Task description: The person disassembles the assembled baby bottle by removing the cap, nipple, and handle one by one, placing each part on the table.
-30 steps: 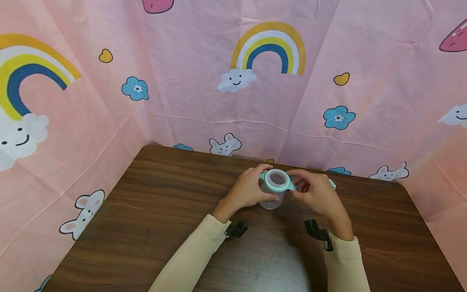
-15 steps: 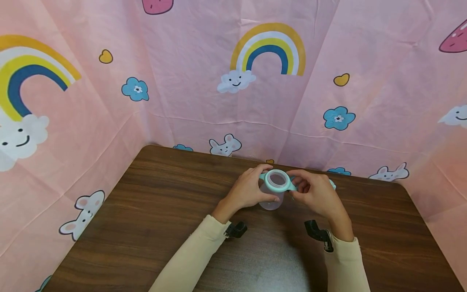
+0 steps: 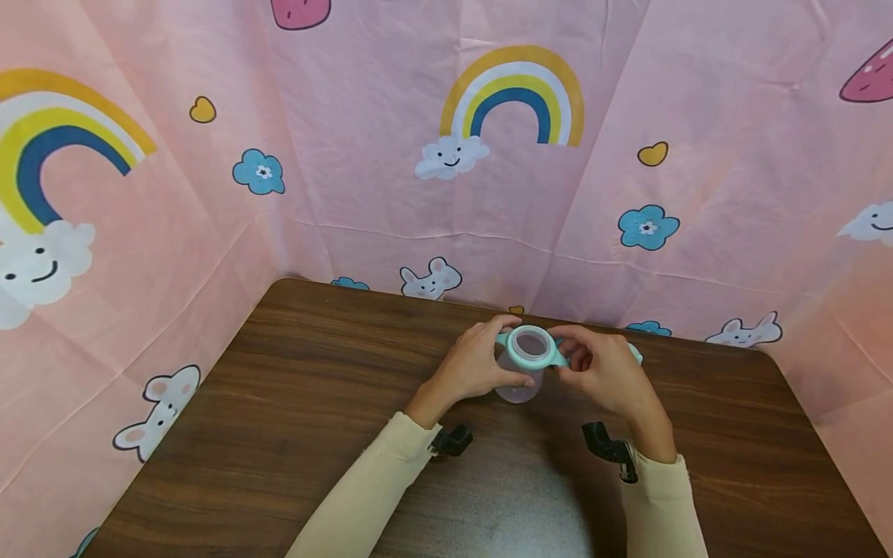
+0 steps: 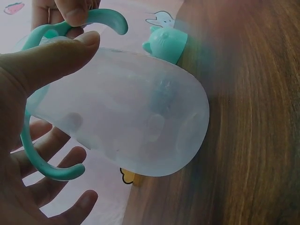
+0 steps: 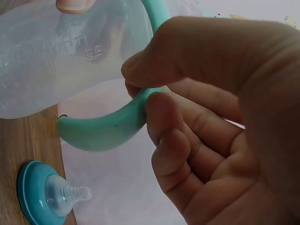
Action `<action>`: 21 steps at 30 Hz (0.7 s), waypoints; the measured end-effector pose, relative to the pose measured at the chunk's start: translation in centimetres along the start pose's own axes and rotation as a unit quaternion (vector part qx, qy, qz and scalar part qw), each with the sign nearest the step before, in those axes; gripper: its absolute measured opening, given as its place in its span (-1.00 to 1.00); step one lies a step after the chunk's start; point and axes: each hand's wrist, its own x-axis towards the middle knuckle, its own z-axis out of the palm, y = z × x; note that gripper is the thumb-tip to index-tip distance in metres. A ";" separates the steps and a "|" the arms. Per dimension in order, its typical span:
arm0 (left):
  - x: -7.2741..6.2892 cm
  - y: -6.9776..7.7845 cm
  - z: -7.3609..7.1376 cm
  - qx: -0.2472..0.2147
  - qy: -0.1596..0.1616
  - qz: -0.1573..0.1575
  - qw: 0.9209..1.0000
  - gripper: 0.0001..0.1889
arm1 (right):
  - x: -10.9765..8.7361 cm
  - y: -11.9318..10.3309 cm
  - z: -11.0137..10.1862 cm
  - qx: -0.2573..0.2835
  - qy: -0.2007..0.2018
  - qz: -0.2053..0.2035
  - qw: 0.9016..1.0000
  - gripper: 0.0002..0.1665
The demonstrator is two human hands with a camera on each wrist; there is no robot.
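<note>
A clear baby bottle [image 3: 518,390] without its top stands upright on the table in the head view, a mint-green handle ring [image 3: 536,364] around its neck. My left hand [image 3: 477,363] holds the bottle near the neck, thumb on the near side and fingers behind, as the left wrist view shows. My right hand [image 3: 605,370] pinches the right-hand handle [image 5: 105,130] between thumb and fingers. The other handle [image 4: 54,171] curves down beside my left fingers. Raised measuring marks show on the bottle wall in the right wrist view.
A mint-green animal-shaped cap [image 4: 168,44] stands on the table beyond the bottle. A teal collar [image 5: 33,194] with a clear nipple [image 5: 61,194] lies near the back edge. Behind the dark wooden table [image 3: 300,372] hangs a pink patterned cloth [image 3: 370,139].
</note>
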 end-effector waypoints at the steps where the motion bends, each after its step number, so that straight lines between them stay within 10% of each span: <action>1: 0.0 0.0 0.0 -0.001 -0.001 0.000 1.000 0.03 | 0.0 0.0 0.0 0.000 -0.001 -0.001 1.000 -0.37; 21: 0.0 0.0 -0.1 -0.003 -0.003 -0.005 1.000 0.03 | 0.1 0.1 0.3 0.001 0.002 -0.010 1.000 -0.38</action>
